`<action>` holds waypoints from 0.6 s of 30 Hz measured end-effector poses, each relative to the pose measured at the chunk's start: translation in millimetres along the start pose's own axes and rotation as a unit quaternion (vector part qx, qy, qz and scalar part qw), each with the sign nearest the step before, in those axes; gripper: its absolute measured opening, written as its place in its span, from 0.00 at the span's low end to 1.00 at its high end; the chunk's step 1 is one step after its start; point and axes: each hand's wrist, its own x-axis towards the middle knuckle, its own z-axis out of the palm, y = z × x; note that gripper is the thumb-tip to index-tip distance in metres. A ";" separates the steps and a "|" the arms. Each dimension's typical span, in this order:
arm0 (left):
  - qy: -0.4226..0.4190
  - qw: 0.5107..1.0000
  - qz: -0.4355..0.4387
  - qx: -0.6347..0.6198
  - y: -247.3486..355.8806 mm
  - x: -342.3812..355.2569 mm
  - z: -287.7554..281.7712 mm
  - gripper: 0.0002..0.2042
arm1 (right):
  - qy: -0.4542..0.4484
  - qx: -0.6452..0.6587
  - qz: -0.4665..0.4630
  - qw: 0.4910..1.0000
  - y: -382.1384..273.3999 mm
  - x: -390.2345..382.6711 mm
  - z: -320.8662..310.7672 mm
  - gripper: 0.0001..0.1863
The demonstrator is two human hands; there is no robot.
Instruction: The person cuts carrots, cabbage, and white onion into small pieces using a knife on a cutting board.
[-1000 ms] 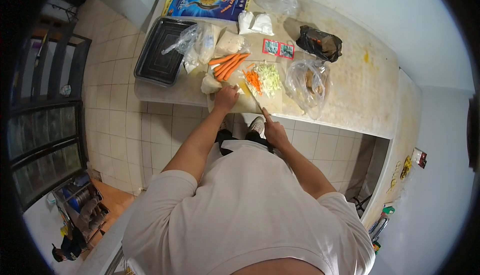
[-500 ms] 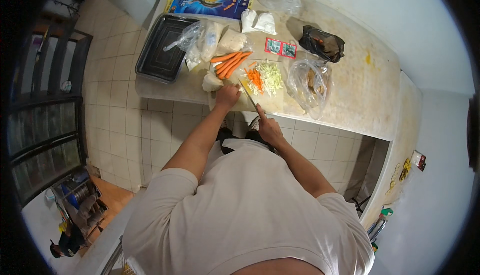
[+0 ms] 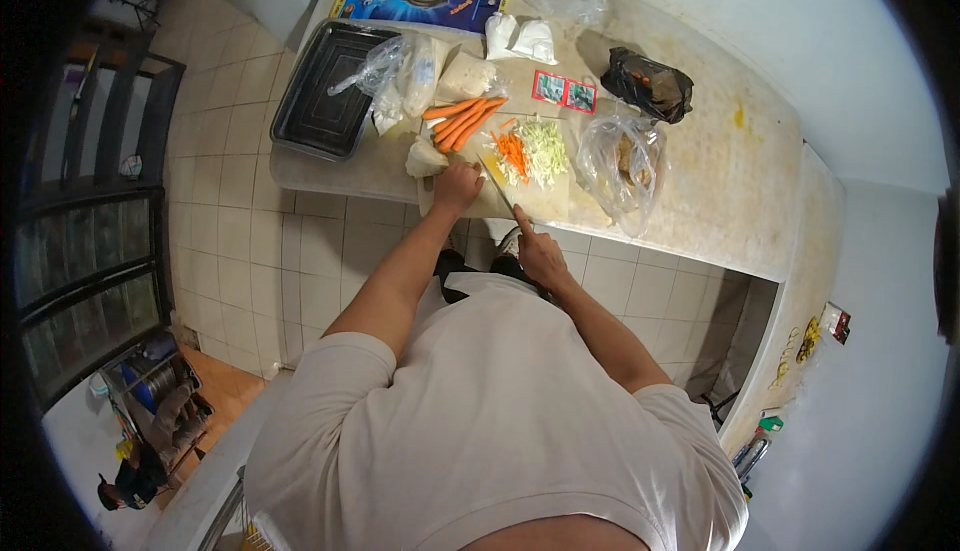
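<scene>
Though what the left hand (image 3: pixel 458 189) holds is unclear, the right hand (image 3: pixel 541 256) grips a knife (image 3: pixel 498 185); it has shifted leftward.

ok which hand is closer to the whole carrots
Left. The left hand is just on the near side of the whole carrots; the right hand, holding the knife, is farther back and to the right.

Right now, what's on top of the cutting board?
Cut carrot strips and shredded pale-green vegetable lie on the cutting board; the right hand holds a knife over it. The left hand hides whatever is beneath. Whether the whole carrots touch the board is unclear.
</scene>
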 end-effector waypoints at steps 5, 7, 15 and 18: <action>-0.059 0.998 -0.025 0.013 7.2 2.6 -7.8 0.12 | -0.013 -0.005 0.010 1.000 -1.4 1.6 0.9 0.34; -0.051 0.998 -0.028 0.007 0.9 2.0 -1.1 0.14 | -0.028 -0.006 0.009 1.000 -3.0 3.3 0.7 0.34; -0.022 1.000 -0.007 -0.008 -1.5 2.5 4.2 0.14 | 0.004 -0.013 -0.010 1.000 2.7 15.8 11.3 0.36; -0.063 0.997 -0.018 0.044 -1.7 3.7 1.1 0.12 | 0.011 -0.026 -0.010 1.000 5.1 20.5 16.3 0.36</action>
